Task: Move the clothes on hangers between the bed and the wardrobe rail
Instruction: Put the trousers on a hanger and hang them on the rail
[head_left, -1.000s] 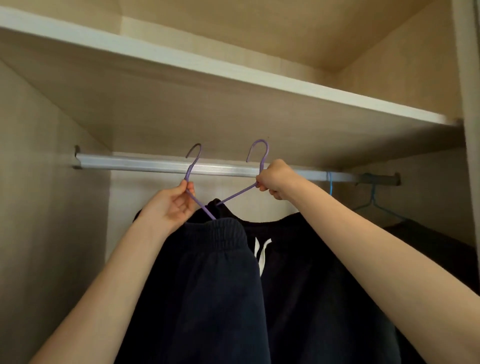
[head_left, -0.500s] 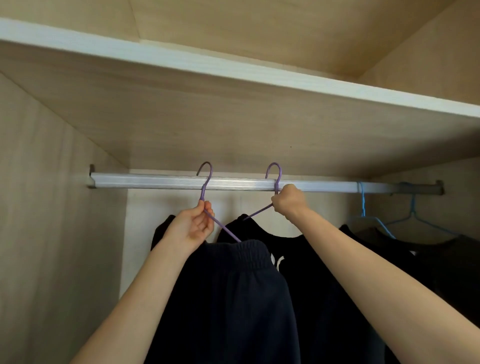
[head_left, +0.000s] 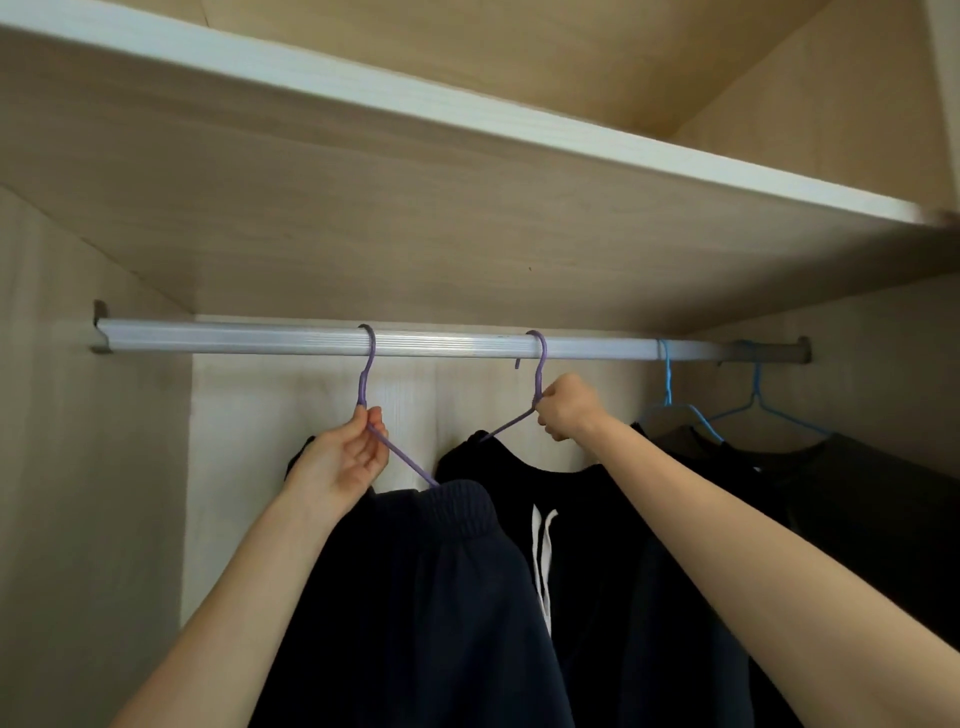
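**Operator:** Since my last look, the left purple hanger (head_left: 365, 374) and the right purple hanger (head_left: 541, 364) have come down onto the rail (head_left: 249, 338). Both hooks now sit over it. Half a second ago I had them poking up in front of it.

**Desk:** What are the hands doing?

**Operator:** My left hand (head_left: 343, 457) is left of centre. Its thumb and fingers are pinched on the neck of the left purple hanger, just under the hook. My right hand (head_left: 566, 408) is right of centre, a closed fist round the neck of the right purple hanger.

**Desk:** And the clothes?

**Operator:** Navy sweatpants (head_left: 441, 597) with a ribbed waistband hang from the left hanger at bottom centre. A black garment (head_left: 587, 519) with white stripes hangs from the right one, partly behind the sweatpants and my right forearm.

**Desk:** The wardrobe itself?

**Operator:** It is pale wood grain all round. The rail is a ribbed silver bar crossing the middle of the frame, with a bracket (head_left: 101, 325) at each end. A shelf (head_left: 467, 119) with a white front edge slants across the top, and its underside hangs over the rail. The side wall (head_left: 78, 467) fills the left edge. The back panel (head_left: 234, 441) is lighter and shows between that wall and the clothes. At the right end of the rail, blue hangers (head_left: 666, 384) carry dark garments (head_left: 857, 493). I cannot tell what kind they are.
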